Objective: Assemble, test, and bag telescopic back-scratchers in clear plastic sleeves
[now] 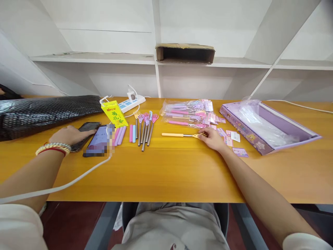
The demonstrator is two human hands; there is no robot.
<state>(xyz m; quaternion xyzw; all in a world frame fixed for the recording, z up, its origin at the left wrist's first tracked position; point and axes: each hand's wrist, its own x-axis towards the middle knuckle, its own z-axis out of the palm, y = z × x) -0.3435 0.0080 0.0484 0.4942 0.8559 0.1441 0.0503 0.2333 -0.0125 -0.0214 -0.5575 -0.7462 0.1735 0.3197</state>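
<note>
My left hand (66, 136) is at a black phone (90, 126), its thumb stretched across the top and its other fingers partly hidden. Beside it lies a second phone (96, 140) with a lit screen, partly blurred out. My right hand (212, 138) pinches the claw end of a yellow back scratcher (173, 134), whose handle points left along the table. Several claw-headed back scratcher rods (143, 133) without grips lie side by side in the middle. Left of them are loose pink, blue and purple handles (120, 135). More back scratchers (184, 113) are piled in clear bags at the back.
An open purple box (262, 149) with clear plastic inside stands right. Small printed cards (239, 152) lie near my right wrist. A yellow drink carton (114, 114), a power strip (132, 103) and a black bubble-wrapped bundle (49, 113) sit left. A white cable (78, 178) crosses my left forearm.
</note>
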